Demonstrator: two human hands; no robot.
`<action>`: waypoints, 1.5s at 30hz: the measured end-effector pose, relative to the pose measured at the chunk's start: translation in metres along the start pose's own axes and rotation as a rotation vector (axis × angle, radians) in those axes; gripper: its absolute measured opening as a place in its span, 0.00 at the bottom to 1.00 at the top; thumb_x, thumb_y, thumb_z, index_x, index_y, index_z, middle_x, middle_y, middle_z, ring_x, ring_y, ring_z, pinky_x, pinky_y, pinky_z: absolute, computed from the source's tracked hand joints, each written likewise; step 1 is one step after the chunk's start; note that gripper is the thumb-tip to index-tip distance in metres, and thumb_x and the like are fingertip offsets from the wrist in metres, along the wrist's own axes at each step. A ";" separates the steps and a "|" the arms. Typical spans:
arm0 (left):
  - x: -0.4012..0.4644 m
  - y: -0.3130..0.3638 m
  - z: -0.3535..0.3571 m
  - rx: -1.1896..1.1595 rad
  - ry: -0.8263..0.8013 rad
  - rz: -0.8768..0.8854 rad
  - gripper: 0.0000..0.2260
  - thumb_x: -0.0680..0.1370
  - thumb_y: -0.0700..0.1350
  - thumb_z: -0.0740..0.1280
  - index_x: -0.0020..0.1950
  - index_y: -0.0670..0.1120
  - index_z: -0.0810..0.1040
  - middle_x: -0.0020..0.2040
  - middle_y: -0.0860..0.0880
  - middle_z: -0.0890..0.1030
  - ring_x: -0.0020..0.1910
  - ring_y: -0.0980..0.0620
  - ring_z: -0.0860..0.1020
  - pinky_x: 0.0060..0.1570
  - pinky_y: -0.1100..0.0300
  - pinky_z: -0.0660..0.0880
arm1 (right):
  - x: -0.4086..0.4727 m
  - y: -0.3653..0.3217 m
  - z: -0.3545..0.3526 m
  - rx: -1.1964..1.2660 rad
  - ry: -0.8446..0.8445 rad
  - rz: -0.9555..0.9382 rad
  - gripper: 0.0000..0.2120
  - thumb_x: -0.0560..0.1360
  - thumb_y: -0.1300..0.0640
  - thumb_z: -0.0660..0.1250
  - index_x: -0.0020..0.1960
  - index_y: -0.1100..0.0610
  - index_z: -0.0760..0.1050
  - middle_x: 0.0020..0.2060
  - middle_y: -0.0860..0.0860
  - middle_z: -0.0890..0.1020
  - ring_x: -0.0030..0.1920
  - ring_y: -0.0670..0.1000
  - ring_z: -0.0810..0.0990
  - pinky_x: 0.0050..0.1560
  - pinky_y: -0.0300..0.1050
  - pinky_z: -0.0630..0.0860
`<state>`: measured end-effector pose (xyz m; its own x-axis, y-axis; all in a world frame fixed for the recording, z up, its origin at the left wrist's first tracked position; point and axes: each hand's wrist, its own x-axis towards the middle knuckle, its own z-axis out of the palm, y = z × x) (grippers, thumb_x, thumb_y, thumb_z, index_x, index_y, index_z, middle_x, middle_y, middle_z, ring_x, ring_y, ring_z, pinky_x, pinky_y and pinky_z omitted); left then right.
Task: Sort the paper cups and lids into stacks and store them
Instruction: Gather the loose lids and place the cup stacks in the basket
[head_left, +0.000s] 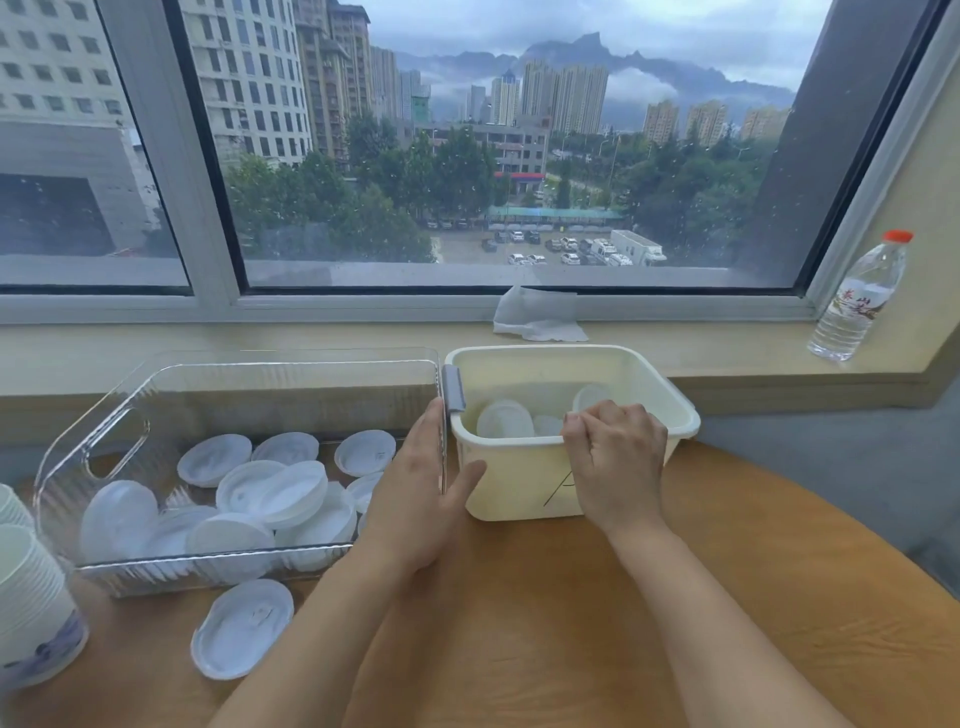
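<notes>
Table: a round-edged wooden table stands against a windowsill below a wide window.
Clear bin: a transparent plastic bin with a cut-out handle sits on the left of the table, holding a loose heap of white lids.
Cream bin: a cream plastic tub stands just right of the clear bin, touching it or nearly so; a few white lids lie inside.
Cup stack: nested white paper cups stand at the far left table edge.
Left hand: the left hand lies with straight fingers flat against the clear bin's right end wall, thumb touching the cream tub.
Right hand: the right hand curls its fingers over the cream tub's near rim, gripping it.
Water bottle: a red-capped clear bottle stands on the sill at right.
Loose lid: one white lid lies on the table in front of the clear bin.
Tissue: a crumpled white tissue rests on the sill.
</notes>
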<state>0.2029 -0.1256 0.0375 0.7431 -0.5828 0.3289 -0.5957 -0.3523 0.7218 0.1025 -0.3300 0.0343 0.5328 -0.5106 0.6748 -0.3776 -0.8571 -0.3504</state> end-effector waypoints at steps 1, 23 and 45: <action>0.001 -0.003 -0.001 0.010 -0.006 0.006 0.37 0.83 0.54 0.69 0.86 0.51 0.51 0.84 0.56 0.59 0.82 0.56 0.59 0.76 0.62 0.58 | 0.001 0.000 0.001 0.002 0.005 0.003 0.27 0.82 0.45 0.50 0.37 0.54 0.81 0.40 0.48 0.79 0.48 0.55 0.72 0.59 0.50 0.62; -0.013 -0.013 -0.030 0.050 -0.022 0.054 0.43 0.79 0.63 0.70 0.86 0.51 0.51 0.84 0.56 0.59 0.81 0.57 0.60 0.73 0.61 0.61 | 0.000 -0.019 -0.018 0.128 -0.081 0.013 0.22 0.80 0.41 0.55 0.49 0.50 0.84 0.48 0.48 0.83 0.53 0.52 0.73 0.58 0.46 0.60; -0.086 -0.140 -0.118 0.541 0.410 -0.155 0.22 0.82 0.58 0.57 0.69 0.48 0.78 0.68 0.48 0.80 0.69 0.45 0.76 0.66 0.46 0.70 | -0.027 -0.235 0.090 0.420 -0.880 -0.043 0.43 0.73 0.31 0.72 0.82 0.38 0.58 0.79 0.43 0.66 0.78 0.49 0.66 0.74 0.50 0.68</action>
<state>0.2579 0.0603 -0.0203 0.8237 -0.2100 0.5267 -0.4624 -0.7864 0.4096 0.2453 -0.1208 0.0398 0.9794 -0.2002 0.0261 -0.1347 -0.7441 -0.6544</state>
